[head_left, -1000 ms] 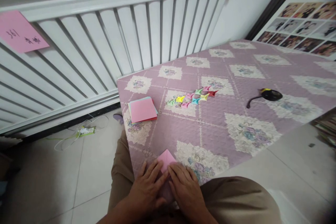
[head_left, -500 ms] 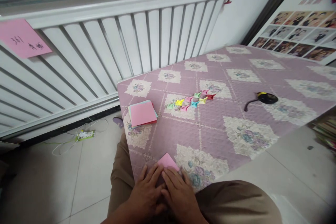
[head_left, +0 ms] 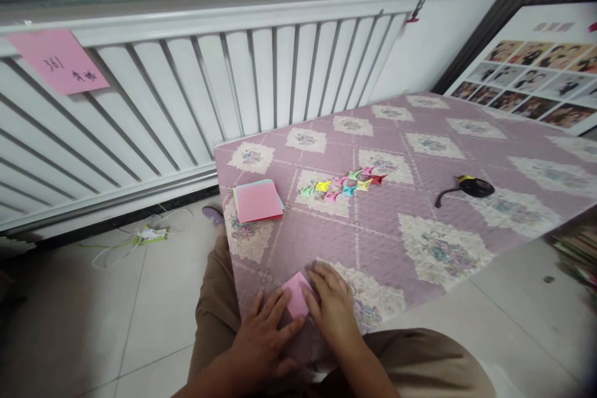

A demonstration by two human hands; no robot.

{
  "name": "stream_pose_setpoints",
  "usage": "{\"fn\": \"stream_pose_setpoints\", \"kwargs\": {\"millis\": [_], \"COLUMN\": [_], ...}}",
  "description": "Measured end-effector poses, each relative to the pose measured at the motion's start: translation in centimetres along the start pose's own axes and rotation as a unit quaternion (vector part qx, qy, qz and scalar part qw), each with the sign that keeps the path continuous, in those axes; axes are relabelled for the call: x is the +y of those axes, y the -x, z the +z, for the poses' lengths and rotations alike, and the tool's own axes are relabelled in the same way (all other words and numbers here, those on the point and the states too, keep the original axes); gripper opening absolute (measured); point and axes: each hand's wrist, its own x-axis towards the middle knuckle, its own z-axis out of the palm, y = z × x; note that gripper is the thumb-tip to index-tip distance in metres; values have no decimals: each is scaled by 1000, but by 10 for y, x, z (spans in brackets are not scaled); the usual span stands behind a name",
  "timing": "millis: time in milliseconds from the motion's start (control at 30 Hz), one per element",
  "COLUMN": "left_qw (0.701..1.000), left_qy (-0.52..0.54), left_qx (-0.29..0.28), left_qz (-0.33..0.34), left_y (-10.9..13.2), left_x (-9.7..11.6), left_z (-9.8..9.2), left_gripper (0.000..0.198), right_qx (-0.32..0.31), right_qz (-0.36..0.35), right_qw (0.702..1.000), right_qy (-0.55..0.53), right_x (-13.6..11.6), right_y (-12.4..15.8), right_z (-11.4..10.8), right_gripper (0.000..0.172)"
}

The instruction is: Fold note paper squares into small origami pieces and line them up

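A folded pink square of paper [head_left: 297, 297] lies at the table's near edge, turned so that one corner points away from me, with a crease running down from that corner. My left hand [head_left: 263, 333] rests flat with fingers spread, its fingertips and thumb touching the paper's left and lower edges. On the other side, my right hand [head_left: 333, 305] is open, the thumb on the paper's right part and the fingers stretched along its right corner. Beyond them, a stack of coloured paper squares [head_left: 259, 201], pink on top, sits at the table's left side.
Several small folded paper pieces [head_left: 349, 190] in mixed colours stand mid-table. Farther right lies a black object with a curved stem [head_left: 476, 187]. A purple flowered cloth covers the table [head_left: 317, 233]. A white radiator [head_left: 261, 78] runs behind; a power strip [head_left: 152, 234] is on the floor.
My right hand has moved right and slightly away from me, off the paper's middle, uncovering more of it. My left hand stays at the left edge, its thumb now on the lower edge. The view has shifted slightly.
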Motion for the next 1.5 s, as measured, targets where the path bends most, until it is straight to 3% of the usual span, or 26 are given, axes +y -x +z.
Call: {"fn": "stream_pose_setpoints", "kwargs": {"millis": [267, 600, 767, 1233, 1500], "left_qw": [1000, 998, 998, 998, 998], "left_qy": [5, 2, -16, 26, 14], "left_qx": [21, 50, 53, 46, 51], "left_qz": [17, 30, 27, 28, 21], "left_y": [2, 4, 4, 4, 3], "left_x": [-3, -4, -4, -5, -5], "left_z": [3, 3, 6, 4, 2], "left_gripper": [75, 72, 73, 70, 70], "right_qx": [2, 57, 3, -98, -75], "right_qz": [71, 29, 5, -77, -128], "right_qw": [997, 995, 998, 992, 989], "right_qy": [-40, -75, -67, -36, 2], "right_x": [-8, -11, -13, 11, 14], "right_y": [-5, -11, -13, -15, -8], "right_z": [14, 9, -4, -4, -5], "right_gripper": [17, 24, 24, 11, 12]}}
